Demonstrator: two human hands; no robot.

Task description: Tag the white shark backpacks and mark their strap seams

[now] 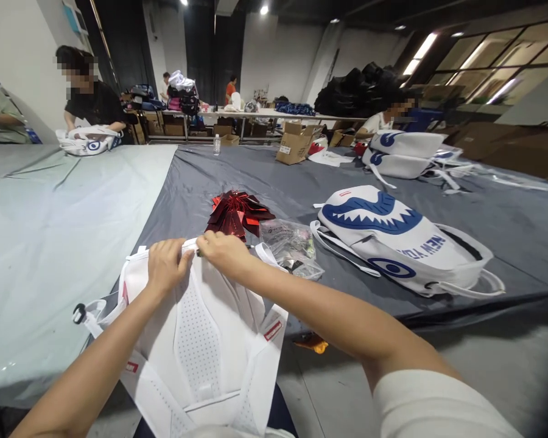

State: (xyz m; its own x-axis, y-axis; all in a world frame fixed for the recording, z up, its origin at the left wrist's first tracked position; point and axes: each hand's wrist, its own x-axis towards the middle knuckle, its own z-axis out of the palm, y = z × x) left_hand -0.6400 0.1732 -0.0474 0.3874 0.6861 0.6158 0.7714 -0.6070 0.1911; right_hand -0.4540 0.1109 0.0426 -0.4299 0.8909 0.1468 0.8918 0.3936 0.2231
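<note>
Here, both hands work at the top edge of a white backpack (201,340) that lies back panel up, half on the near rim of the tabletop (237,176) and half hanging toward the person's lap. Left hand (167,264): grip clenched on the top edge of the backpack, fingers curled over the white fabric. Right hand (223,250): grip pinched on the same edge, just beside the left hand, the two nearly touching; a small dark piece shows between them, too small to identify. The perforated mesh back panel faces up; a black buckle (78,313) hangs on a strap at the left.

Just beyond the hands lies a pile of red glossy tags (237,214), and beside it to the right a clear plastic bag (290,240) with small items. Further right, a finished backpack with a blue shark-mouth print (393,234) lies flat. A cardboard box (295,145) stands far back. A co-worker (91,97) at the far left handles another such bag.
</note>
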